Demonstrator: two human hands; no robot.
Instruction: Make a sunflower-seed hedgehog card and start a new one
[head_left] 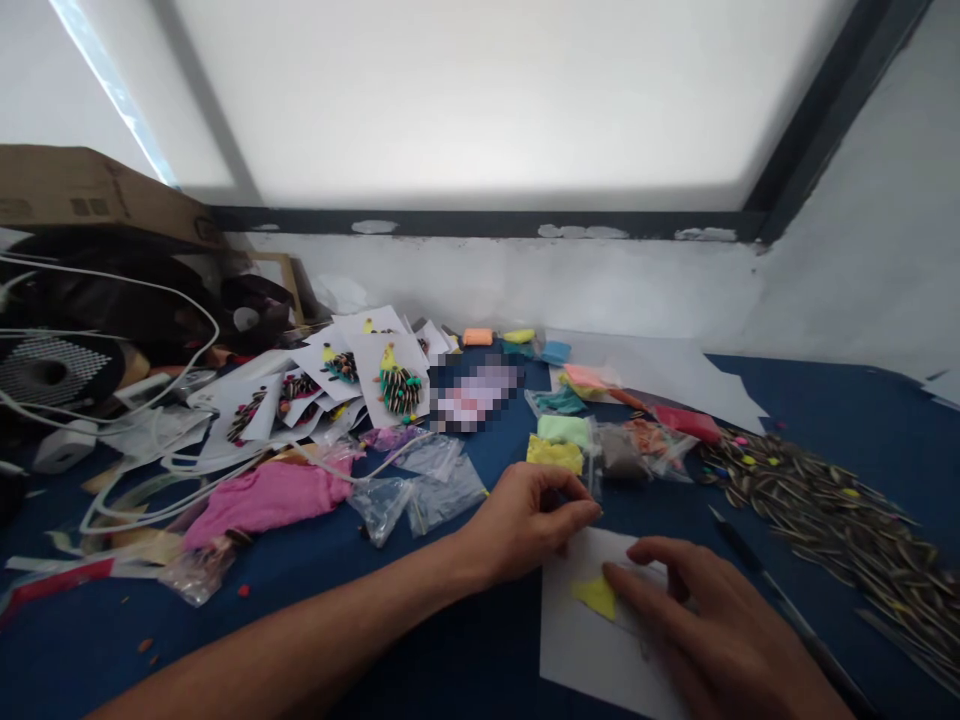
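Note:
A white sheet of paper [570,650] lies on the blue tabletop, with a flat yellow piece of clay [596,597] stuck on it. My right hand [705,610] rests over the paper, fingers apart, one fingertip touching the upper edge of the yellow clay. Above the paper's top left corner is my left hand [525,525], its thumb and forefinger pinched together. Whatever may be in that pinch is too small to make out. Just behind the left hand sits a bag of yellow clay [555,455].
Sunflower seeds [817,500] are heaped at right, beside a pen [780,590]. Several clay packets, including a light green one [564,431], lie behind my hands. Cards with seed-covered figures [397,385] pile up at left, near pink cloth-like material [274,497] and white cables [112,500].

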